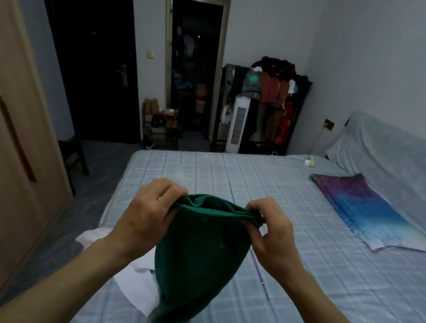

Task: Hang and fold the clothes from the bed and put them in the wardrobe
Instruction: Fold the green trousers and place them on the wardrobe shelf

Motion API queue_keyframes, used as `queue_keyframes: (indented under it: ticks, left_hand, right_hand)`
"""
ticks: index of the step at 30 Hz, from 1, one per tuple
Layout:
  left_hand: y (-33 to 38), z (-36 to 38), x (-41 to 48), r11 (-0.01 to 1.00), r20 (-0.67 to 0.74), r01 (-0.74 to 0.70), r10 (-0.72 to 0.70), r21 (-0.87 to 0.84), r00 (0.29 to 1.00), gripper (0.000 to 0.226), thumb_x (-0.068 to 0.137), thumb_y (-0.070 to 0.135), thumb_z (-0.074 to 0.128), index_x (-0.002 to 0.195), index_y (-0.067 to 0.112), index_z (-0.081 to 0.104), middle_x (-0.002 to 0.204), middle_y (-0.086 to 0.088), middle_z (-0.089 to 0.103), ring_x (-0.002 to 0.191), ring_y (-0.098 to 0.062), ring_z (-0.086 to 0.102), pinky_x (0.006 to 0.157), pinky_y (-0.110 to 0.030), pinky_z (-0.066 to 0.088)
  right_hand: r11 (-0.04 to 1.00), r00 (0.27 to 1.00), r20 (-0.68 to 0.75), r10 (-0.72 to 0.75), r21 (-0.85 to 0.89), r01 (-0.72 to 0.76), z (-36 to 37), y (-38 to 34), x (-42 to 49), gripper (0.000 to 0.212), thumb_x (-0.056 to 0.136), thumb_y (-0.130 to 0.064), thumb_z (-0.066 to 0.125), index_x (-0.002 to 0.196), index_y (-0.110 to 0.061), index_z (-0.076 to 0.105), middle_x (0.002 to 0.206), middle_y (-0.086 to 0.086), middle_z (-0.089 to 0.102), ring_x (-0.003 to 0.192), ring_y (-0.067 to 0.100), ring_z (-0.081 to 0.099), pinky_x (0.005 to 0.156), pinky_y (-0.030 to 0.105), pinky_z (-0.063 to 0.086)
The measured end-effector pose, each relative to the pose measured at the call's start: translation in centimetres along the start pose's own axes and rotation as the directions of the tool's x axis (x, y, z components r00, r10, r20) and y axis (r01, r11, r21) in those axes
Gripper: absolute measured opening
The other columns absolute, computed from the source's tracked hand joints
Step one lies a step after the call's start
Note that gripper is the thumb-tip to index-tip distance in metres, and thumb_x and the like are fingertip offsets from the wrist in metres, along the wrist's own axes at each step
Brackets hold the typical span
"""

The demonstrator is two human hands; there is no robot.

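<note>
Limply, green garment (196, 255) hangs (bunched) below both grips (148, 208) (270, 234).

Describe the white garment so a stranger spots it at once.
Start at the bed with the pale blue checked sheet. At its near left edge, partly behind the held-up dark green garment, lies the white garment. It alone is plain white; the pillow far right is purple-blue.

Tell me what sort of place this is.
A home bedroom, most likely: a wide bed with a pillow, a wooden wardrobe beside it, and a crowded clothes rack at the far wall. The left hand and right hand hold up a green garment.
</note>
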State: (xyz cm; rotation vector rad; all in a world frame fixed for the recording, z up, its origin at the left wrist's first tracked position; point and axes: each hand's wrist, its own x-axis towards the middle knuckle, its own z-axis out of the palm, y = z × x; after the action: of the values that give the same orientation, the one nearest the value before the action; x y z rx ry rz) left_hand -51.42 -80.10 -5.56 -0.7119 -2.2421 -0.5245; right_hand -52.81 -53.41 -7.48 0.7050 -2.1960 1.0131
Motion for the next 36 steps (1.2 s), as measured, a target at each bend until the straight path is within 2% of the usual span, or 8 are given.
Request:
queue_keyframes:
  ticks: [4,7,16,20,24,28,32,36]
  left_hand:
    - [4.3,-3.0,-0.4,0.99,-0.015,-0.005,0.007,0.14,1.0,0.023,0.086,0.015,0.05,0.108,0.013,0.059,0.099,-0.004,0.059,0.09,-0.024,0.056,0.075,-0.037,0.045]
    - [8.7,-4.8,-0.8,0.974,-0.046,0.012,-0.001,0.226,0.999,0.022,0.086,0.016,0.051,0.105,0.011,0.062,0.1,-0.005,0.059,0.09,-0.027,0.057,0.07,-0.042,0.045]
    - [21.2,-12.1,-0.6,0.955,-0.144,0.006,0.039,0.295,0.989,0.017,0.087,0.004,0.059,0.104,0.006,0.06,0.103,-0.011,0.054,0.09,-0.031,0.055,0.072,-0.048,0.049]
    - [25.5,-16.3,0.7,0.96,-0.234,0.003,0.065,0.279,0.97,0.024,0.082,-0.002,0.065,0.104,0.004,0.058,0.102,-0.009,0.054,0.088,-0.022,0.052,0.078,-0.025,0.042]
    - [28.0,-19.5,0.0,0.984,-0.35,0.017,0.047,0.178,0.936,0.034,0.083,0.009,0.067,0.114,0.014,0.053,0.107,-0.001,0.057,0.087,-0.01,0.052,0.076,-0.01,0.042]
    - [27.6,-20.1,0.0,0.969,-0.308,0.039,0.038,0.242,0.951,0.029,0.08,0.005,0.068,0.106,0.013,0.056,0.102,-0.002,0.056,0.087,-0.012,0.05,0.077,-0.017,0.041]
    - [26.4,-19.3,-0.5,0.95,-0.23,0.153,-0.09,0.271,0.969,0.022,0.082,-0.002,0.063,0.101,0.006,0.057,0.102,-0.013,0.056,0.093,-0.03,0.054,0.083,-0.048,0.048]
    - [25.8,-20.3,-2.8,0.962,-0.27,0.129,-0.061,0.241,0.961,0.024,0.081,-0.002,0.064,0.101,0.008,0.056,0.103,-0.011,0.056,0.094,-0.03,0.054,0.082,-0.049,0.049]
  right_hand:
    - [0.994,0.993,-0.044,-0.109,-0.014,0.108,-3.1,-2.7,-1.3,0.024,0.083,0.006,0.065,0.094,-0.013,0.057,0.09,-0.006,0.05,0.078,0.008,0.049,0.067,0.021,0.044]
    - [0.992,0.99,-0.066,-0.125,0.001,0.125,-6.3,-4.4,-2.9,0.023,0.083,0.008,0.063,0.093,-0.011,0.056,0.091,-0.004,0.048,0.079,0.005,0.047,0.068,0.017,0.04]
    - [0.962,0.955,-0.152,-0.254,0.065,0.266,-16.3,-10.1,-4.4,0.017,0.084,0.009,0.061,0.093,-0.004,0.057,0.094,0.005,0.048,0.081,0.015,0.047,0.071,0.019,0.039]
    - [0.934,0.918,-0.248,-0.31,0.102,0.343,-20.3,-13.7,-3.7,0.015,0.087,0.003,0.064,0.096,-0.008,0.058,0.096,0.003,0.051,0.084,0.012,0.049,0.07,0.02,0.044]
    - [0.905,0.902,-0.306,-0.306,0.202,0.375,-23.0,-16.2,-4.1,0.014,0.09,-0.009,0.064,0.1,-0.014,0.057,0.099,-0.001,0.053,0.087,0.018,0.055,0.068,0.042,0.052]
    - [0.939,0.925,-0.24,-0.293,0.107,0.326,-22.3,-17.5,-3.8,0.016,0.087,-0.006,0.064,0.099,-0.015,0.057,0.097,-0.001,0.053,0.085,0.018,0.054,0.07,0.046,0.052]
    - [0.983,0.963,-0.221,-0.153,0.07,0.172,-19.7,-19.0,-3.9,0.015,0.086,0.002,0.065,0.094,-0.01,0.059,0.094,0.006,0.054,0.083,0.015,0.051,0.072,0.044,0.053]
    - [0.982,0.952,-0.251,-0.174,0.033,0.188,-18.8,-20.6,-5.4,0.018,0.085,-0.002,0.064,0.093,-0.016,0.057,0.094,0.001,0.052,0.081,0.005,0.049,0.073,0.031,0.052]
